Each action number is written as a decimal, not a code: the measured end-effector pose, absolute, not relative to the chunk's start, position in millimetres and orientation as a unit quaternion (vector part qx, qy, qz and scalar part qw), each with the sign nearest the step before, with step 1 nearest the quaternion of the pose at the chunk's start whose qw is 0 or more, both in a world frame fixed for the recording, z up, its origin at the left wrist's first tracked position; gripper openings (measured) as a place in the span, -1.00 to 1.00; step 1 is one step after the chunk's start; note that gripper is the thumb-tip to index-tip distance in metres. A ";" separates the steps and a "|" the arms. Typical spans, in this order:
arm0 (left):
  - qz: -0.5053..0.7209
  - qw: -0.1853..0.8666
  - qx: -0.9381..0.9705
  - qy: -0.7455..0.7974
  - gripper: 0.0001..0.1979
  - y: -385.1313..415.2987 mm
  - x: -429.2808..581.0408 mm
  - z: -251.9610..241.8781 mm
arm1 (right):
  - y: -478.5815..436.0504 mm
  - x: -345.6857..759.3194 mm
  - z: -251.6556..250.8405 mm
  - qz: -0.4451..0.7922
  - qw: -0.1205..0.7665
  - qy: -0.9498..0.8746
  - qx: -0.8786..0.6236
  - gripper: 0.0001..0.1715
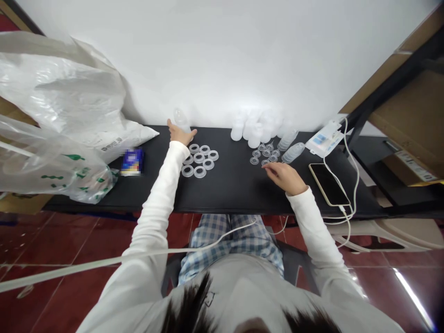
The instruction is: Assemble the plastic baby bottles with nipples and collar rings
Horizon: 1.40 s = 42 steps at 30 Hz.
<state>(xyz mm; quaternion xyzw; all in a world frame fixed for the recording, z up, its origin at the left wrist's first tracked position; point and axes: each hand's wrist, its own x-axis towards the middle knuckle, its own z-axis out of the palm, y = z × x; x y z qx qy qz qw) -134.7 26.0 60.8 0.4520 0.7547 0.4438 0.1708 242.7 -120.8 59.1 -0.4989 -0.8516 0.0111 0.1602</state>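
Observation:
My left hand (181, 135) reaches to the back of the black table, its thumb and fingers spread on either side of a clear rounded bottle (179, 118) near the wall. Whether the fingers touch it I cannot tell. Several translucent ring collars (199, 158) lie flat in a cluster just nearer than this hand. My right hand (287, 178) is low over the table, thumb and forefinger pinched at a small clear flanged piece (265, 163) on the near side of a group of similar pieces (266, 153). Its other fingers are curled.
Behind the small pieces stand several frosted white containers (255, 132), with clear nested stacks (293, 152) beside them. A phone (329, 184) on a white cable and a white-blue package (325, 138) lie right. Left are a blue packet (132, 162) and plastic bags (79, 92).

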 end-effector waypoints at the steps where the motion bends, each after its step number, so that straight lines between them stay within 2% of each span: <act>1: 0.436 0.181 0.440 0.764 -0.10 33.1 -135.7 60.5 | -122.7 243.2 58.0 0.016 0.165 -0.850 -0.499 -0.73; 7: 0.476 0.194 0.499 0.698 -0.46 23.3 -127.9 63.8 | -125.8 238.6 68.0 0.055 0.232 -0.834 -0.499 -0.69; 11: 0.527 0.108 0.632 0.558 -0.47 -9.9 -87.0 74.2 | -108.6 211.9 80.4 0.068 0.383 -0.784 -0.484 -0.56; 13: 0.492 0.070 0.723 0.479 -0.45 -25.6 -61.8 78.0 | -93.5 194.2 83.6 0.075 0.462 -0.735 -0.491 -0.45; 15: 0.442 0.045 0.795 0.413 -0.54 -36.5 -40.0 79.3 | -76.1 178.6 85.2 0.083 0.507 -0.704 -0.491 -0.37; 17: 0.419 0.029 0.826 0.375 -0.65 -41.0 -25.5 77.8 | -59.0 168.5 86.3 0.086 0.523 -0.683 -0.503 -0.33; 19: 0.420 0.024 0.834 0.357 -0.68 -39.9 -19.0 74.0 | -44.4 164.9 87.4 0.097 0.518 -0.662 -0.533 -0.31; 25: 0.436 0.062 0.829 0.346 -0.52 -29.5 -24.1 57.9 | -26.7 170.2 83.4 0.121 0.490 -0.625 -0.596 -0.34; 29: 0.459 0.126 0.808 0.348 -0.47 -34.8 -22.1 56.0 | -31.1 167.8 74.4 0.117 0.484 -0.618 -0.608 -0.30; 33: 0.517 0.294 0.719 0.360 -0.51 -35.5 -16.7 58.5 | -40.4 164.7 69.9 0.063 0.507 -0.642 -0.572 -0.30; 38: 0.497 0.533 0.550 0.409 -0.46 -19.2 -25.5 59.3 | -46.9 169.0 71.7 0.067 0.503 -0.759 -0.408 -0.59; 42: 0.492 0.555 0.510 0.436 -0.50 -12.6 -40.3 62.6 | -48.9 178.7 72.6 0.147 0.500 -0.790 -0.324 -0.47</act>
